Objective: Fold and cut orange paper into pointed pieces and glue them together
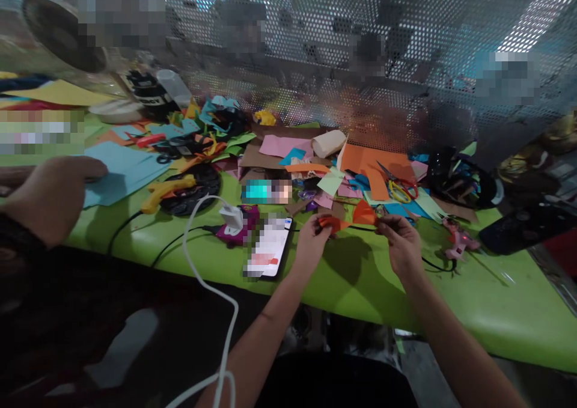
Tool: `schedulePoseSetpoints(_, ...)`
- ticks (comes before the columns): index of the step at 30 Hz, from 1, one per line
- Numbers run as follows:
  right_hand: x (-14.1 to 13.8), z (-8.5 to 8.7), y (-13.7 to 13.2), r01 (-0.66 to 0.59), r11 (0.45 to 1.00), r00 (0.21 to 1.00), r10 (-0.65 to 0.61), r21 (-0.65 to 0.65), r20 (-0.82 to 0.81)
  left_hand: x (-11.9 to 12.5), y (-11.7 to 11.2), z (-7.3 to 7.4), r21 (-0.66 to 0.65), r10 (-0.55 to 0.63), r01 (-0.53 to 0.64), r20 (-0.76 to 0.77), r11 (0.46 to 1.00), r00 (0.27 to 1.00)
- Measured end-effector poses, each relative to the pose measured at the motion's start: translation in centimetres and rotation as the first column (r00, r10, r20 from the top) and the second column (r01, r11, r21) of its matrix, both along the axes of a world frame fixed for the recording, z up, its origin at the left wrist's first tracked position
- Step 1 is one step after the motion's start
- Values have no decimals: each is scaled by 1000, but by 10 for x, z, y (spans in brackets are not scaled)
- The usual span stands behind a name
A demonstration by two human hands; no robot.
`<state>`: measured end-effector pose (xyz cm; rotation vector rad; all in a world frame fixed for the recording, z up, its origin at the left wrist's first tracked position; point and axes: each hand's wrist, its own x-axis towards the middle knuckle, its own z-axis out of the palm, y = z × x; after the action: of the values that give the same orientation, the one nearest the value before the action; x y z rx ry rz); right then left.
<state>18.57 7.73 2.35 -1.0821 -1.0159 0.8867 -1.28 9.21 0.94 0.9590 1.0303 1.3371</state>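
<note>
Above the green table [360, 294] I hold two pieces of orange paper, one in each hand. My left hand [313, 234] pinches a small orange paper piece [336, 223] between thumb and fingers. My right hand [400, 240] grips the edge of a second orange paper piece [364, 213], which looks folded or curved. The two pieces are close together, with a narrow gap showing between them. Left of my left hand lies a lit smartphone [273, 249]. A pink glue gun [460, 240] with a red light rests to the right of my right hand.
Scissors [403, 190], coloured paper scraps [331, 179] and an orange sheet [381, 158] lie behind my hands. A purple power strip [238, 231] holds a white charger, its cable hanging over the edge. Farther left are a yellow glue gun [169, 190] and another person's hand [58, 191] by blue paper [128, 167].
</note>
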Motion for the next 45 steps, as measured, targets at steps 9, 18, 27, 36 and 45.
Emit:
schedulePoseSetpoints(9, -10, 3, -5, -153, 982, 971, 170, -112, 166, 7, -4, -3, -41, -144, 144, 10, 989, 990)
schedulePoseSetpoints(18, -14, 1, -9, -77, 996, 887, 91, -51, 454, 6, -8, -7, -152, -134, 152, 119, 977, 984)
schedulePoseSetpoints(27, -15, 0, -10, -82, 994, 805, 25, 69, 593, 2, -10, -3, -59, -265, 286, 239, 956, 934)
schedulePoseSetpoints(36, -17, 3, -14, -229, 966, 723, 85, 122, 685, 5, -10, -4, -68, -218, 229, 137, 971, 966)
schedulePoseSetpoints(45, -13, 8, -13, -276, 957, 771, 163, 92, 615, 2, -7, -6, -148, -266, 303, 226, 941, 937)
